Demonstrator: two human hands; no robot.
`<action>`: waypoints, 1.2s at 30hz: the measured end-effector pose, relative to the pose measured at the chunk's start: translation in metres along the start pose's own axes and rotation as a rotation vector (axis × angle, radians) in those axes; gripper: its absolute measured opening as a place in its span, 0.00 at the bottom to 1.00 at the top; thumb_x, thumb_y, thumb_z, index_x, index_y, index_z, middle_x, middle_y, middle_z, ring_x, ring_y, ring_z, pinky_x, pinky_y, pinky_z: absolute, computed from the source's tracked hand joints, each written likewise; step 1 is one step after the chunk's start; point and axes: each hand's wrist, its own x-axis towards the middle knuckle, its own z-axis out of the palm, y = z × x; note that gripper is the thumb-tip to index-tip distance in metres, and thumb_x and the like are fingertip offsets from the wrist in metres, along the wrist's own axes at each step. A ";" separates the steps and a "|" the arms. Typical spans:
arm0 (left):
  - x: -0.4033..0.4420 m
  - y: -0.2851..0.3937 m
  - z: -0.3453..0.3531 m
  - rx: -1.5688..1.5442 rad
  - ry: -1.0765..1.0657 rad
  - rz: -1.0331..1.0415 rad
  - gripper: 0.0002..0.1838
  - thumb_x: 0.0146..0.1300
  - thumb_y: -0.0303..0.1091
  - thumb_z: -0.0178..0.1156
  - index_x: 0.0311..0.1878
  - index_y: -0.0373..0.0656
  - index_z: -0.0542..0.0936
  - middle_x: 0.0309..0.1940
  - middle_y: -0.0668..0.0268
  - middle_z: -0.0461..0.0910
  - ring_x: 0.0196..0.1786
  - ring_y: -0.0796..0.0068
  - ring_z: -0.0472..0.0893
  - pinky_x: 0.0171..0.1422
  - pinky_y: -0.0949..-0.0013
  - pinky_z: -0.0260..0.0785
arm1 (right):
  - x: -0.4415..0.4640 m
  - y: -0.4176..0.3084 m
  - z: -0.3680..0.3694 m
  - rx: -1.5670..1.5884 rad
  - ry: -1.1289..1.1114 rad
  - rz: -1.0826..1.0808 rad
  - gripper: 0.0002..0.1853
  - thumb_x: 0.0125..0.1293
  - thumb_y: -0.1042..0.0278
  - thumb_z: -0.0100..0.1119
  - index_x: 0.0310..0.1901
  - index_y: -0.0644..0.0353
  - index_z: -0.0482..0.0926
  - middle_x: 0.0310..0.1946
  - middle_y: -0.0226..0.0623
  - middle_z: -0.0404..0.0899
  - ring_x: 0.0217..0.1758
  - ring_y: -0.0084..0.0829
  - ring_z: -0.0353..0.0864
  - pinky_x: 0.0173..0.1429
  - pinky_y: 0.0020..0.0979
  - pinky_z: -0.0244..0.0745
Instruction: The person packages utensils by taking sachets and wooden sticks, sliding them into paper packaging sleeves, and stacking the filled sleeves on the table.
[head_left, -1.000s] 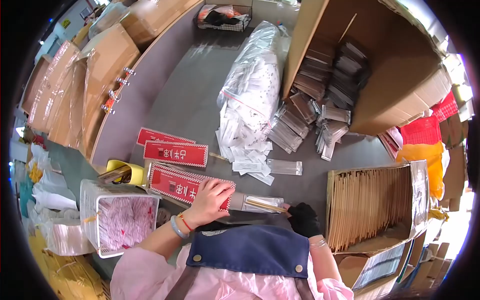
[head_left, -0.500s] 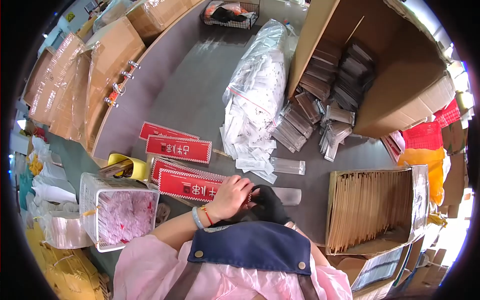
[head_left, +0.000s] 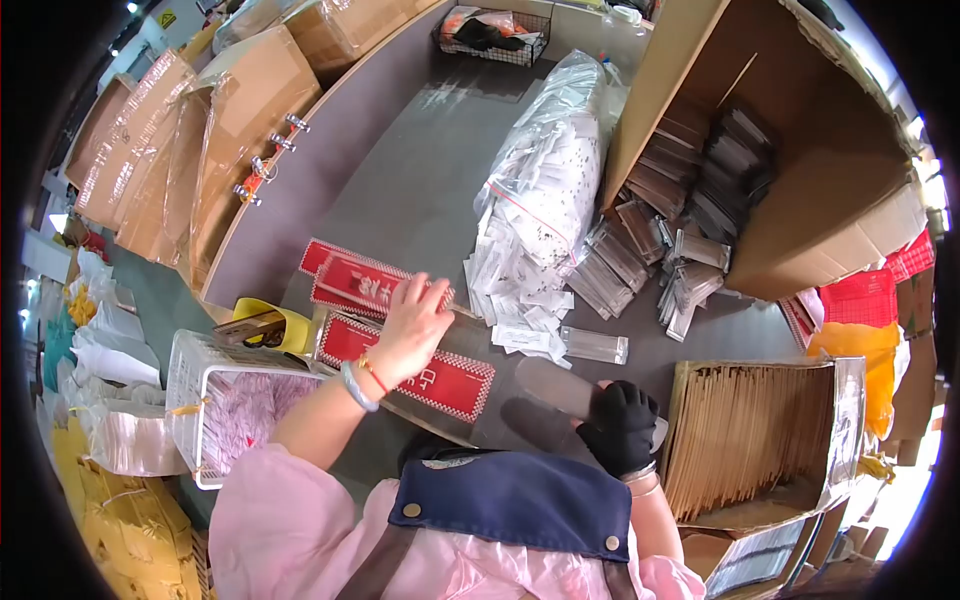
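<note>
Carton [head_left: 848,418] of sticks [head_left: 745,432] beside right hand [head_left: 620,428]

Packets [head_left: 462,384] between basket [head_left: 187,430] (left) and box [head_left: 848,420] of sticks [head_left: 745,430] (right) — bag [head_left: 550,185] beyond.

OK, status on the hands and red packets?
Left hand at upper red packets, contact unclear. Gloved right hand holding flat translucent strip. Lower red packet partly hidden by left wrist.

I've bare tabletop [head_left: 400,165] above the left hand [head_left: 415,325], upper centre; bag [head_left: 550,190], carton [head_left: 825,240] block upper right, stick box [head_left: 843,420] lower right.
</note>
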 end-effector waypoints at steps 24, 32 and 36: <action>-0.018 0.058 0.032 -0.470 -0.072 -0.427 0.41 0.49 0.51 0.75 0.63 0.38 0.74 0.62 0.52 0.73 0.68 0.46 0.66 0.74 0.37 0.47 | 0.024 -0.035 0.049 0.209 0.041 -0.307 0.36 0.45 0.47 0.75 0.54 0.57 0.76 0.49 0.41 0.78 0.51 0.43 0.77 0.54 0.46 0.66; 0.057 0.046 0.078 -0.186 -0.005 -0.108 0.09 0.52 0.37 0.70 0.35 0.47 0.84 0.37 0.65 0.78 0.46 0.60 0.77 0.48 0.54 0.65 | -0.080 0.151 -0.025 -0.164 0.553 0.490 0.21 0.53 0.79 0.70 0.50 0.64 0.79 0.48 0.41 0.80 0.54 0.39 0.79 0.63 0.36 0.72; 0.075 0.046 0.071 -0.469 -0.085 -0.054 0.06 0.52 0.34 0.69 0.32 0.47 0.82 0.36 0.64 0.78 0.45 0.57 0.77 0.47 0.55 0.68 | -0.159 0.227 -0.063 -0.395 0.551 0.794 0.21 0.54 0.70 0.70 0.50 0.67 0.79 0.48 0.50 0.80 0.53 0.50 0.79 0.61 0.42 0.74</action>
